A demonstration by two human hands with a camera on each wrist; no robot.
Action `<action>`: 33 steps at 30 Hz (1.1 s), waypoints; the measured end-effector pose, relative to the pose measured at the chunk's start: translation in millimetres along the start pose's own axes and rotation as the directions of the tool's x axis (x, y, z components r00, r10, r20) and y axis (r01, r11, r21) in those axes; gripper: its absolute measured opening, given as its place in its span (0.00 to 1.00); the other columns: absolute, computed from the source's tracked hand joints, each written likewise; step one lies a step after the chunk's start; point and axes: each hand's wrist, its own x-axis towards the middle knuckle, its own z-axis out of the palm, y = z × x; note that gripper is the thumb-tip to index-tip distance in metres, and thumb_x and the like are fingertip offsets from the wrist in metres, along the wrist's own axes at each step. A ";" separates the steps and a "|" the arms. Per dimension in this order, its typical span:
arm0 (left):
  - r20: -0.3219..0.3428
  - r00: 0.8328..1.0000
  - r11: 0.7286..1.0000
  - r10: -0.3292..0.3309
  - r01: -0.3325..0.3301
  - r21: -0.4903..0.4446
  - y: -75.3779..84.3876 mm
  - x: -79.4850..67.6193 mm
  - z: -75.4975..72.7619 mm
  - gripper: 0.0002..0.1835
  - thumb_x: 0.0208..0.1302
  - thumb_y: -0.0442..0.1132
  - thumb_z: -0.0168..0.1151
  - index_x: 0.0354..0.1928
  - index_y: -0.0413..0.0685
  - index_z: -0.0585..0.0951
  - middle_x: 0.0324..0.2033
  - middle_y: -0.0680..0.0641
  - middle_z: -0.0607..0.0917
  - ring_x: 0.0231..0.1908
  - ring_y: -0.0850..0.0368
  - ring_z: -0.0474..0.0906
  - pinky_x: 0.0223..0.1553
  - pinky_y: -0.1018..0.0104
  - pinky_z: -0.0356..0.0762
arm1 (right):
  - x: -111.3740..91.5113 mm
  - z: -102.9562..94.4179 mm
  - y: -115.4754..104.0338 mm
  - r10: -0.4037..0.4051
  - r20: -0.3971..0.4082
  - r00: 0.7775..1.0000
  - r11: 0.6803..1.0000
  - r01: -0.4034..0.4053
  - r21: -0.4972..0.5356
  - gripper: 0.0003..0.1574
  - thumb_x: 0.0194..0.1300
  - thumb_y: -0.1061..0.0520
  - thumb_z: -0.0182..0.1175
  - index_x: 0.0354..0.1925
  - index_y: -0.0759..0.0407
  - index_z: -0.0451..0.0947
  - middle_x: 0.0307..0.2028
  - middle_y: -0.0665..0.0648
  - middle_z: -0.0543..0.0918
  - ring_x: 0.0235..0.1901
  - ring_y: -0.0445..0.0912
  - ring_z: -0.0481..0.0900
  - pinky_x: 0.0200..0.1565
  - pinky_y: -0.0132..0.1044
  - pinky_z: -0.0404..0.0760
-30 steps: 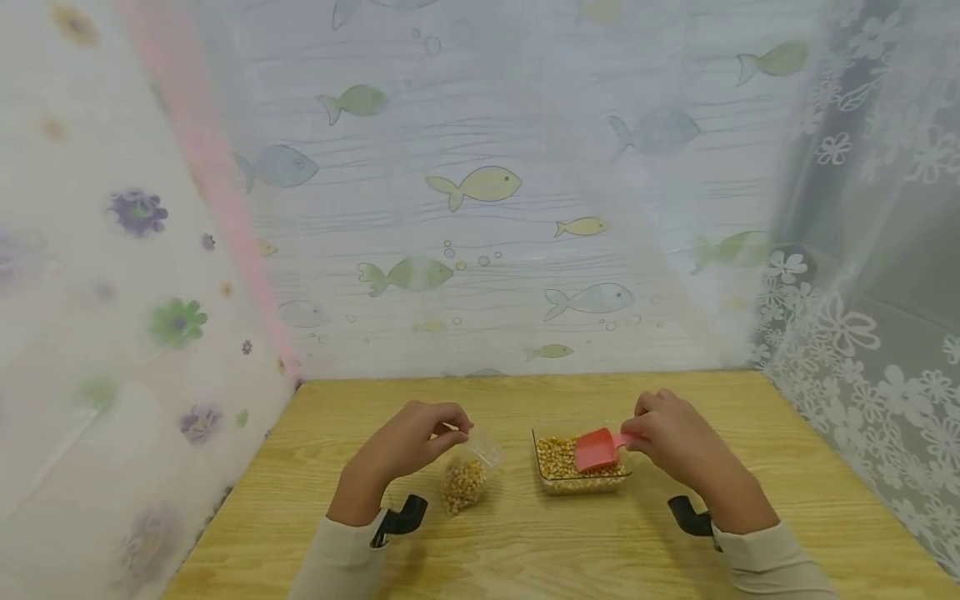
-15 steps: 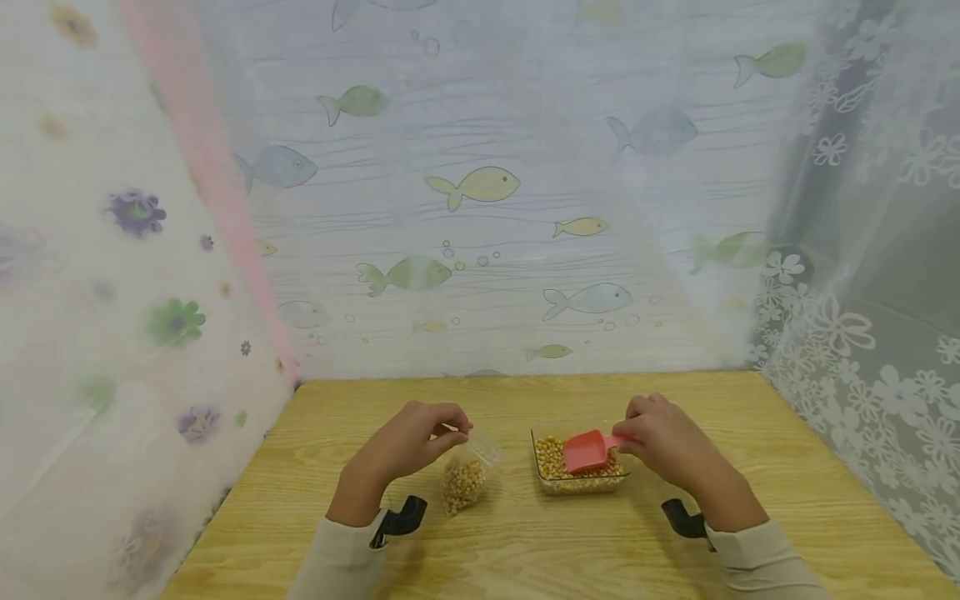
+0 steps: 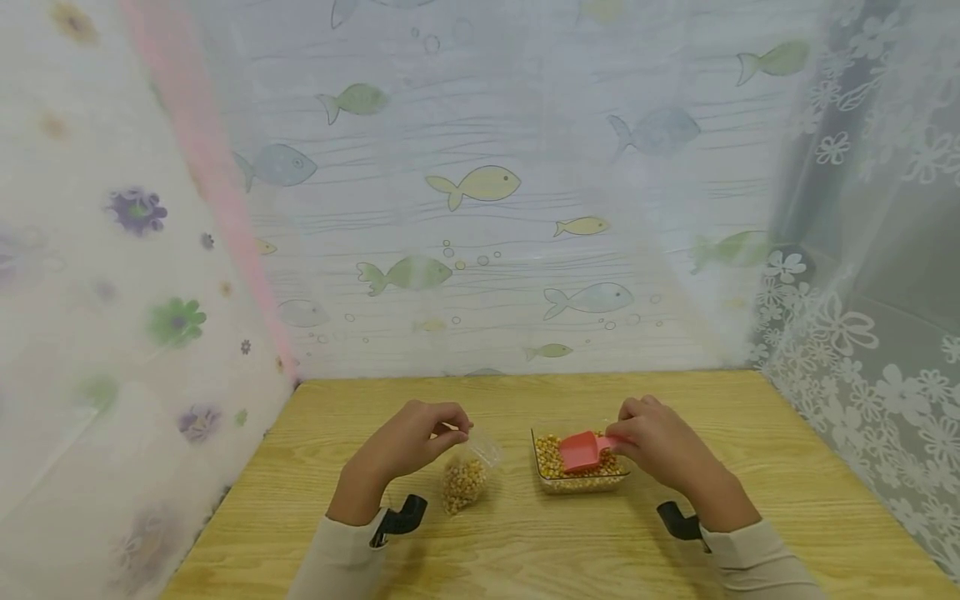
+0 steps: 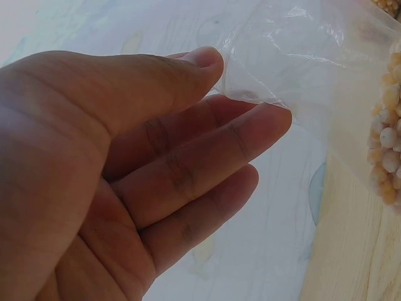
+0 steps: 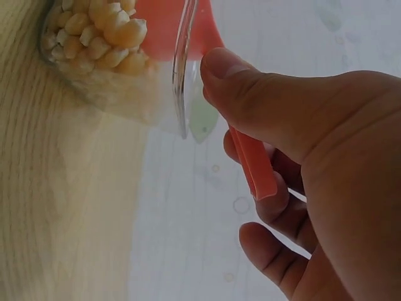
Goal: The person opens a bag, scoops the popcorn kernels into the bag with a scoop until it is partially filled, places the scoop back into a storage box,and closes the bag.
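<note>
My left hand [image 3: 412,433] pinches the top edge of a clear plastic bag [image 3: 483,450] between thumb and fingertips. Corn kernels [image 3: 463,482] fill the lower part of the bag, which appears to stand on the table. In the left wrist view the thin film [image 4: 282,50] runs from the fingertips toward the kernels [image 4: 388,138]. My right hand [image 3: 663,437] grips the handle of a pink scoop [image 3: 580,452]. The scoop's blade lies over the kernels inside a clear rectangular container [image 3: 581,486]. In the right wrist view the thumb presses on the scoop handle [image 5: 254,160], beside the container's rim.
Both things stand on a wood-grain table [image 3: 480,558], the bag left of the container with a gap between them. A fish-print curtain [image 3: 480,250] hangs behind the table's far edge. Flowered sheets [image 3: 180,367] flank both sides.
My right hand has moved a little left, carrying the pink scoop farther over the kernels in the container. The left hand and the bag have stayed in place.
</note>
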 end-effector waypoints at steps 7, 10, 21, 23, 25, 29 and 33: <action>-0.003 1.000 1.000 -0.003 0.003 0.002 3.2 -1.8 0.7 0.04 0.76 0.40 0.62 0.47 0.54 0.85 0.48 0.52 0.89 0.46 0.59 0.89 0.48 0.66 0.86 | -0.5 4.3 0.8 -0.010 -0.016 1.000 1.000 0.010 0.013 0.08 0.59 0.56 0.77 0.38 0.46 0.91 0.33 0.43 0.77 0.32 0.39 0.64 0.33 0.31 0.66; -0.005 1.000 1.000 -0.005 0.005 0.003 4.3 -2.5 1.3 0.04 0.76 0.41 0.62 0.47 0.55 0.85 0.48 0.52 0.89 0.46 0.60 0.89 0.48 0.66 0.86 | -0.8 6.3 1.3 -0.007 -0.015 1.000 1.000 0.008 0.025 0.08 0.59 0.57 0.77 0.39 0.46 0.91 0.33 0.44 0.77 0.32 0.39 0.64 0.34 0.31 0.66; -0.010 1.000 1.000 -0.004 0.004 0.009 10.3 -4.1 2.9 0.05 0.76 0.40 0.63 0.47 0.52 0.85 0.48 0.51 0.89 0.46 0.59 0.89 0.48 0.67 0.86 | -4.2 13.5 1.9 -0.027 -0.033 0.999 0.998 0.029 0.050 0.09 0.58 0.58 0.78 0.39 0.47 0.92 0.33 0.44 0.79 0.32 0.38 0.67 0.32 0.30 0.70; -0.012 1.000 1.000 -0.001 0.001 0.012 10.0 -3.9 2.7 0.05 0.76 0.40 0.63 0.48 0.52 0.85 0.48 0.51 0.89 0.46 0.59 0.89 0.48 0.66 0.86 | -4.2 15.7 1.6 -0.027 -0.032 0.999 0.999 0.028 0.045 0.09 0.59 0.57 0.78 0.39 0.47 0.92 0.33 0.43 0.78 0.33 0.38 0.68 0.33 0.30 0.71; -0.013 1.000 1.000 -0.001 0.001 0.015 10.0 -3.9 2.4 0.05 0.76 0.40 0.63 0.48 0.51 0.85 0.48 0.51 0.89 0.46 0.59 0.90 0.48 0.66 0.87 | -3.9 17.7 1.4 -0.022 -0.035 0.999 0.999 0.023 0.040 0.09 0.59 0.57 0.78 0.39 0.47 0.92 0.33 0.43 0.78 0.33 0.38 0.68 0.32 0.30 0.71; -0.013 1.000 1.000 -0.009 0.009 0.017 9.7 -4.2 2.2 0.05 0.76 0.41 0.63 0.48 0.52 0.85 0.48 0.52 0.89 0.46 0.60 0.89 0.48 0.65 0.86 | -2.9 20.5 0.6 -0.022 -0.053 0.998 0.999 0.024 0.035 0.09 0.58 0.57 0.78 0.39 0.48 0.92 0.33 0.44 0.79 0.32 0.39 0.69 0.33 0.31 0.72; -0.013 1.000 1.000 -0.012 0.012 0.019 9.9 -4.3 2.0 0.05 0.76 0.41 0.62 0.48 0.52 0.85 0.48 0.53 0.89 0.46 0.60 0.89 0.48 0.66 0.86 | -2.1 23.0 0.7 -0.020 -0.064 0.998 0.999 0.022 0.037 0.09 0.58 0.57 0.78 0.40 0.48 0.92 0.33 0.44 0.79 0.33 0.39 0.69 0.33 0.32 0.72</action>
